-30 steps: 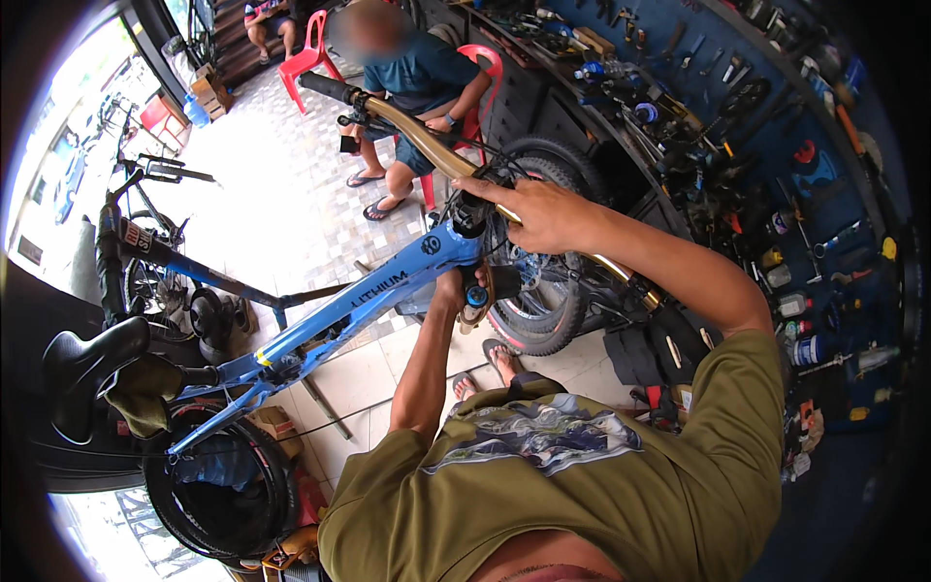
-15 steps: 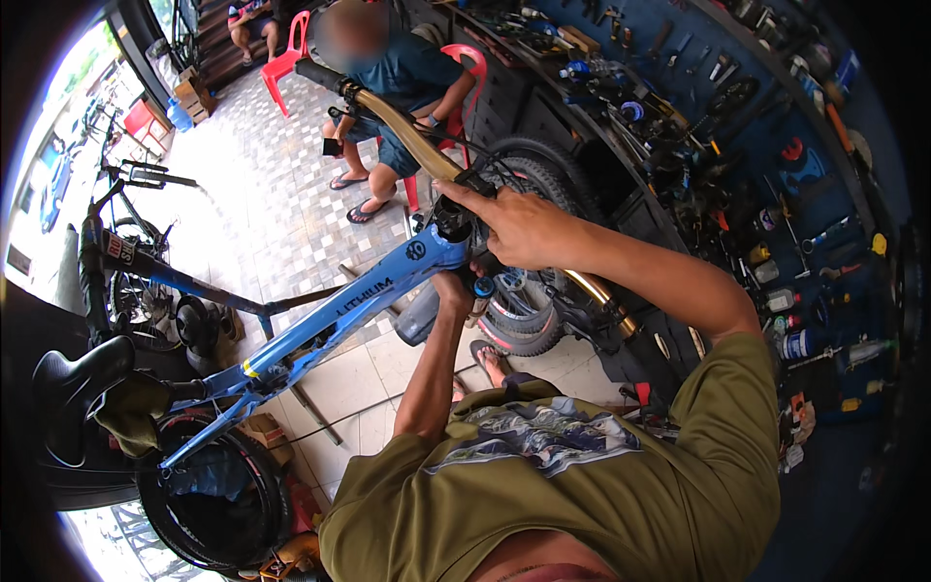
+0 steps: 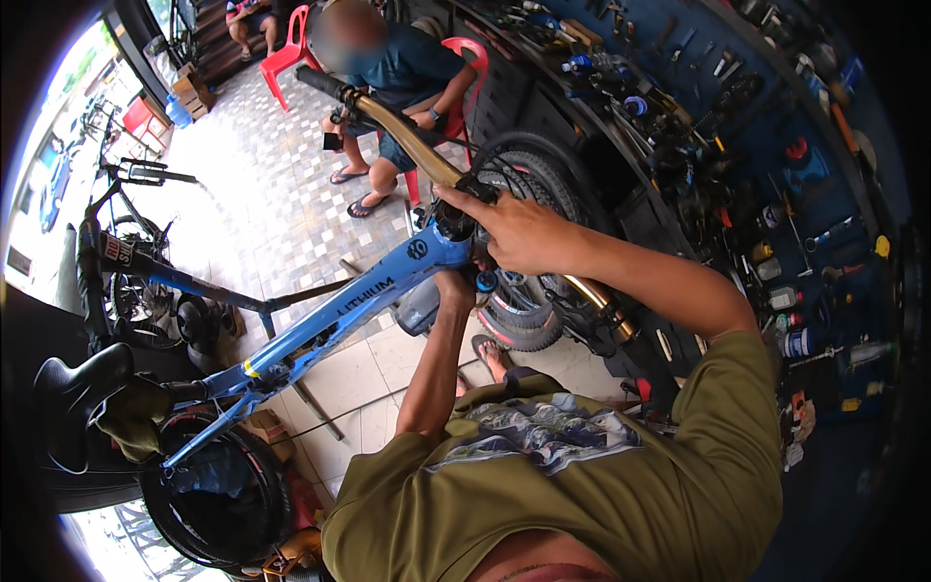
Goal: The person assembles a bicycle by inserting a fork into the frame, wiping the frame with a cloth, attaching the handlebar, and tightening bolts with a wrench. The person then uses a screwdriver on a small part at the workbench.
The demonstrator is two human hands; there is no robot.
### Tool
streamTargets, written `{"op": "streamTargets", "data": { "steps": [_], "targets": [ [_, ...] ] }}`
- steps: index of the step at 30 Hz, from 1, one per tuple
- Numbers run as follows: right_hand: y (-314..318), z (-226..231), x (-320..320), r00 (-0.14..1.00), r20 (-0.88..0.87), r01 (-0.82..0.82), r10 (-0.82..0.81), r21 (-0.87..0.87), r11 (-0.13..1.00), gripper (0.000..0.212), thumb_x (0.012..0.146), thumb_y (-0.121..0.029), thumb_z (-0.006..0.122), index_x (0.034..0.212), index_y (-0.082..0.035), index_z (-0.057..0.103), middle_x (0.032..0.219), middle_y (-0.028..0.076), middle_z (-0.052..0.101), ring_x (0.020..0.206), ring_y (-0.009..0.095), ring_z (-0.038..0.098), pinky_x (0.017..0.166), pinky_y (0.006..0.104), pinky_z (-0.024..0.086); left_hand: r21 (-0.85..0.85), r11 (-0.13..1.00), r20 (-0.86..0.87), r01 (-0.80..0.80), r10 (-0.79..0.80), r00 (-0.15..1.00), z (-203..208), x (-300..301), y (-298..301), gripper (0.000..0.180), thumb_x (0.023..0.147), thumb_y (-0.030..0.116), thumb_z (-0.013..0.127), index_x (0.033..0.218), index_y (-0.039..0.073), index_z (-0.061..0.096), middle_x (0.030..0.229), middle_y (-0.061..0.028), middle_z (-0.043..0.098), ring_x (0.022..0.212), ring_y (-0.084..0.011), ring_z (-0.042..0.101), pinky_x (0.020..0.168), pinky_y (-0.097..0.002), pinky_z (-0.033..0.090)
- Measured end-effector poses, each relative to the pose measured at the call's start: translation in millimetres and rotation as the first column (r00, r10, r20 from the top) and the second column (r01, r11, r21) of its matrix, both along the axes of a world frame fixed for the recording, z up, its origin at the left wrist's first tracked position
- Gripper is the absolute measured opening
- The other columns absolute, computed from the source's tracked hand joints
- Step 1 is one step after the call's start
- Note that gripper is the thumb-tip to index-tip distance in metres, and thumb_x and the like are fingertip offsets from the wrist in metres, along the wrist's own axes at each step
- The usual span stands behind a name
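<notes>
A blue bicycle frame (image 3: 330, 320) runs from lower left up to the middle of the view. Its gold handlebar (image 3: 412, 144) with a black grip slants up to the left. My right hand (image 3: 514, 233) lies over the stem where bar meets frame, fingers curled on it. My left hand (image 3: 454, 289) reaches up under the head tube and grips it from below; its fingers are mostly hidden. The front wheel (image 3: 529, 194) stands behind my hands. A black saddle (image 3: 73, 398) sits at the far left.
A person sits on a red plastic chair (image 3: 464, 73) behind the handlebar. A tool wall (image 3: 766, 175) with hanging tools and bottles fills the right side. Another bicycle (image 3: 126, 262) stands at left. A tyre (image 3: 218, 495) lies on the tiled floor.
The view has tilted slightly, so the handlebar and frame sit lower and nearer. Both hands have stayed at the stem and head tube.
</notes>
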State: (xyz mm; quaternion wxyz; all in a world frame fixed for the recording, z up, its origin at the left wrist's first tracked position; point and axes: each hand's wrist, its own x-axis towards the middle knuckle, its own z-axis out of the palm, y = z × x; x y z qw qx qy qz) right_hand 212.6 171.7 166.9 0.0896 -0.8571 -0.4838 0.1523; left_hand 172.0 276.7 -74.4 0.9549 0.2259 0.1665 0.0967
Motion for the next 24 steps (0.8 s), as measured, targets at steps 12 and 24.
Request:
{"op": "streamTargets", "data": {
  "steps": [12, 24],
  "targets": [
    [-4.1, -12.1, 5.3, 0.998, 0.0, -0.063, 0.063, 0.004, 0.998, 0.099, 0.091, -0.017, 0.067, 0.166, -0.042, 0.006, 0.107, 0.031, 0.068, 0.1, 0.048, 0.069, 0.089, 0.0575, 0.056, 0.044, 0.915, 0.085, 0.402, -0.404, 0.911, -58.1, -0.7, 61.8, 0.044, 0.107, 0.048, 0.043, 0.103, 0.008, 0.061, 0.071, -0.0053, 0.054, 0.06, -0.0176, 0.052, 0.053, -0.0307, 0.044],
    [-0.1, -30.9, -12.2, 0.998, 0.027, 0.061, -0.065, 0.122, 0.991, 0.087, 0.091, -0.025, 0.064, 0.166, -0.028, 0.02, 0.111, 0.028, 0.071, 0.106, 0.043, 0.068, 0.094, 0.0522, 0.055, -0.089, 0.993, -0.144, -0.083, 0.07, 0.987, 65.8, -12.3, -17.9, 0.042, 0.106, 0.047, 0.039, 0.113, 0.009, 0.057, 0.081, -0.0057, 0.057, 0.063, -0.0183, 0.052, 0.054, -0.0313, 0.044]
  ]
}}
